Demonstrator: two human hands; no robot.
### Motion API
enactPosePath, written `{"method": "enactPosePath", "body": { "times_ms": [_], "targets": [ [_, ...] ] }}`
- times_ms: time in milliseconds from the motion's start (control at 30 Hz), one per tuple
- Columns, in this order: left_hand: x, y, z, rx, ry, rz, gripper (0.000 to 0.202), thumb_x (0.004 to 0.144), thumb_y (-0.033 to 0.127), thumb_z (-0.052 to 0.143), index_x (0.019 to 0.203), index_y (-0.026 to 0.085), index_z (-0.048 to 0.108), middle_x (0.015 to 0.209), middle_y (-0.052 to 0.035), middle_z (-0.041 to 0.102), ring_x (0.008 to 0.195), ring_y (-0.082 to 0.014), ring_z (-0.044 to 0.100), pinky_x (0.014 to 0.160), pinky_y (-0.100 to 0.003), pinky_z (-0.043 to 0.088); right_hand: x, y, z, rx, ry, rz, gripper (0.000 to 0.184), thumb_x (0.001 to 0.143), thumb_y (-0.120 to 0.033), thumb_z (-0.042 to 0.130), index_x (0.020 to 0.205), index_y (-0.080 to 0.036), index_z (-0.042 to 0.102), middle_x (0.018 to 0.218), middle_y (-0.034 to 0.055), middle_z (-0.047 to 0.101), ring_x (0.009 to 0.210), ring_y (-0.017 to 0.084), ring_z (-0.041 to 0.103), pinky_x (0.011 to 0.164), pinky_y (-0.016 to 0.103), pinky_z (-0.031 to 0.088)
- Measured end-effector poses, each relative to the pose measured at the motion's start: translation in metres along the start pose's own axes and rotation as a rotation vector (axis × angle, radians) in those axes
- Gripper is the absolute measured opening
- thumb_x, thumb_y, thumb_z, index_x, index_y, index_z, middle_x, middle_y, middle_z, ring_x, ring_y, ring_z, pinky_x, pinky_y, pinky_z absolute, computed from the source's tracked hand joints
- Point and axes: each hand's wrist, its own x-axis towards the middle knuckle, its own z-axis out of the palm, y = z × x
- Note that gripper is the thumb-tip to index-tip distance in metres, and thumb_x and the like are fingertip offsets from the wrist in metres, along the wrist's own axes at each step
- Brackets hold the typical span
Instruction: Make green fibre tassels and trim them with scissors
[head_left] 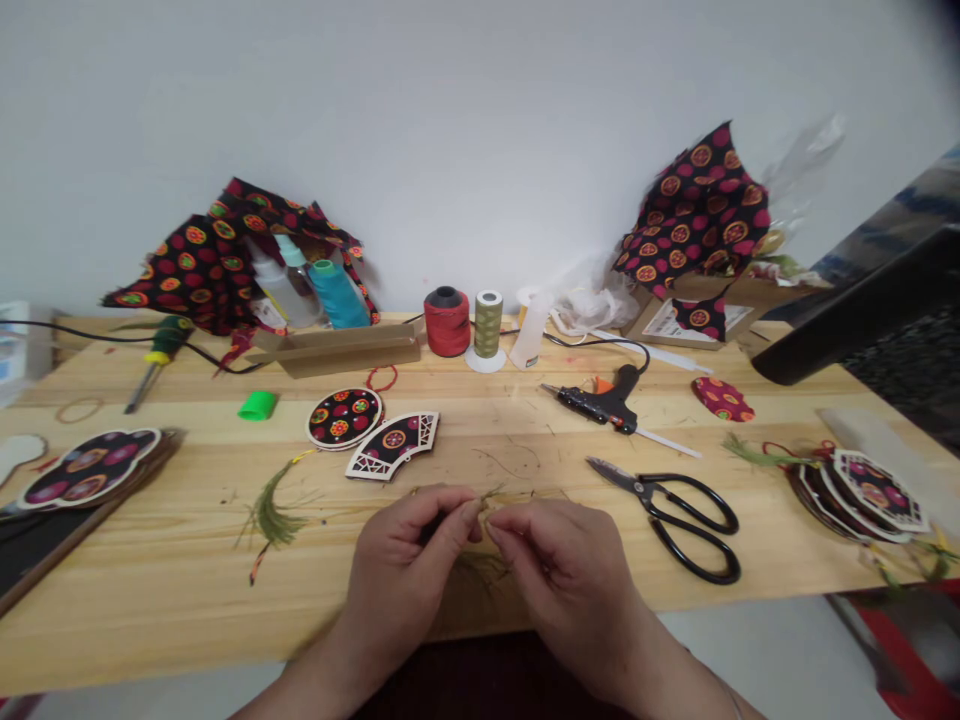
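At the front edge of the table, my left hand (420, 550) and my right hand (566, 560) are close together, each in a pinch. Between the fingertips runs a small bunch of olive-green thread (491, 495), and more strands hang below, partly hidden by the fingers. A finished-looking green tassel (276, 510) lies to the left of my left hand. Just beyond the hands are a fan-shaped wooden pendant (394, 447) and a round pendant (345, 418), both with patterned fabric. Black-handled scissors (667, 510) lie half open to the right of my right hand.
A glue gun (600, 400) rests beyond the scissors. Thread spools, red (447, 325) and olive (489, 328), stand near the wall beside a white bottle (531, 332). Stacked pendants (862, 490) lie right, others (90, 468) left. A screwdriver (156, 360) and green cap (257, 405) lie left.
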Motion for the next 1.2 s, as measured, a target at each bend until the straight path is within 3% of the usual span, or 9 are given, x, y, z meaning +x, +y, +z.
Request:
{"method": "enactPosePath", "body": {
  "times_ms": [333,500,700,800,900,1033,1200],
  "targets": [
    [0.001,0.001,0.000,0.014,-0.009,-0.027,0.009,0.074,0.019,0.064,0.070,0.022,0.072,0.062,0.0023,0.070,0.060,-0.0153,0.063,0.059,-0.022,0.049,0.000,0.003,-0.002,-0.123,-0.022,-0.098,0.017,0.087,-0.013,0.050,0.080,-0.018,0.064,0.063,0.0005,0.065,0.057,0.012,0.057,0.054,0.023,0.038],
    [0.004,0.002,0.000,0.025,-0.148,-0.023,0.013,0.076,0.021,0.061,0.069,0.021,0.072,0.063,0.0008,0.070,0.059,-0.0154,0.062,0.056,-0.022,0.047,0.005,0.001,-0.015,-0.357,-0.083,-0.281,0.021,0.088,-0.012,0.045,0.078,-0.017,0.063,0.059,0.0002,0.056,0.054,0.013,0.047,0.051,0.027,0.028],
    [0.004,0.003,-0.002,-0.001,-0.367,0.024,0.019,0.082,0.021,0.056,0.079,0.023,0.074,0.064,0.0014,0.069,0.061,-0.0143,0.060,0.060,-0.022,0.045,0.014,0.001,-0.034,-0.417,-0.216,-0.337,0.021,0.088,-0.013,0.045,0.084,-0.019,0.065,0.061,0.0001,0.051,0.057,0.014,0.043,0.051,0.029,0.024],
    [0.004,0.005,-0.004,-0.088,-0.464,-0.029,0.019,0.083,0.024,0.056,0.078,0.023,0.074,0.066,0.0003,0.069,0.064,-0.0151,0.059,0.062,-0.023,0.044,0.021,0.007,-0.038,-0.297,-0.249,-0.297,0.019,0.088,-0.017,0.049,0.085,-0.021,0.067,0.061,-0.0011,0.052,0.058,0.013,0.045,0.051,0.027,0.026],
    [0.003,0.005,-0.006,-0.213,-0.483,-0.113,0.021,0.081,0.026,0.060,0.065,0.021,0.072,0.060,0.0003,0.066,0.061,-0.0148,0.057,0.062,-0.024,0.043,0.028,0.013,-0.037,-0.038,-0.266,-0.187,0.013,0.086,-0.018,0.057,0.078,-0.020,0.068,0.060,-0.0028,0.057,0.057,0.009,0.050,0.052,0.021,0.033],
    [0.003,0.002,-0.004,-0.478,-0.395,-0.264,0.016,0.075,0.025,0.066,0.061,0.021,0.072,0.051,0.0027,0.063,0.051,-0.0106,0.051,0.055,-0.021,0.040,0.029,0.017,-0.026,0.255,-0.227,0.029,0.010,0.081,-0.015,0.062,0.075,-0.017,0.069,0.061,-0.0028,0.064,0.054,0.007,0.054,0.052,0.017,0.040],
    [0.003,0.002,0.002,-0.682,-0.287,-0.415,0.011,0.070,0.028,0.071,0.064,0.019,0.074,0.047,0.0031,0.060,0.045,-0.0062,0.040,0.046,-0.017,0.030,0.021,0.018,-0.011,0.388,-0.096,0.181,0.010,0.077,-0.016,0.062,0.075,-0.016,0.072,0.059,-0.0010,0.067,0.049,0.009,0.053,0.045,0.018,0.040]
  ]
}}
